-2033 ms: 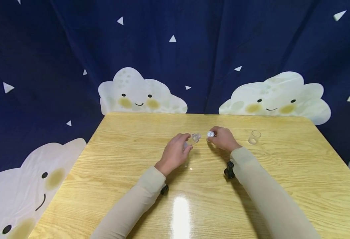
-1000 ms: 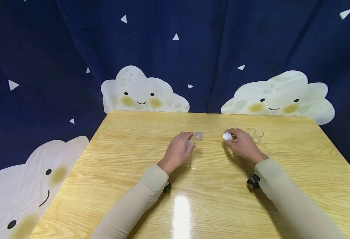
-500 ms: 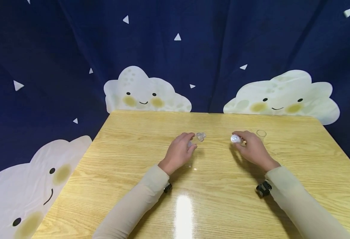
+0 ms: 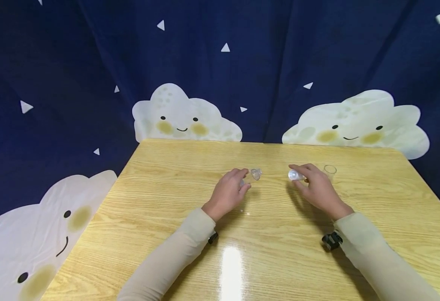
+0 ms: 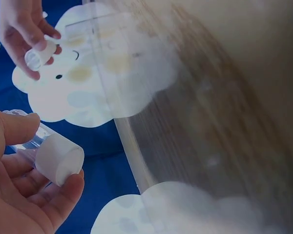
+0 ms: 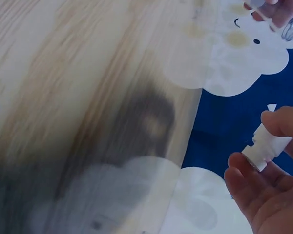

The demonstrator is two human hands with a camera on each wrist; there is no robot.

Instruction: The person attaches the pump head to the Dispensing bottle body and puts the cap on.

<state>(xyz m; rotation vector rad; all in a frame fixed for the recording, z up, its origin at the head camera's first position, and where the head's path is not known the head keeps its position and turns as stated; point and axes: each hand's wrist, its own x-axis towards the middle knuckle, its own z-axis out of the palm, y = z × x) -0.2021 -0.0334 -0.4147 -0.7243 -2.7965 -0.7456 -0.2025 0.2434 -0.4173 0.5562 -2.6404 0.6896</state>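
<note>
My left hand holds a clear bottle between thumb and fingers, tilted above the table. In the left wrist view the bottle's white cylindrical end shows near my fingertips; its clear part runs back past the thumb. Across a gap to the right, my right hand pinches a small white pump head, its round end facing left. The right wrist view shows this stepped white pump head between thumb and fingers. The two pieces are apart.
A clear open-topped cap stands on the table behind my right hand, partly hidden by it. The wooden table reaches back to a dark blue curtain with cloud prints. Small cameras sit at both wrists.
My right hand has moved right, away from the bottle, carrying the white pump head, and now partly covers the clear cap. The left hand stays nearly in place, still holding the bottle.
</note>
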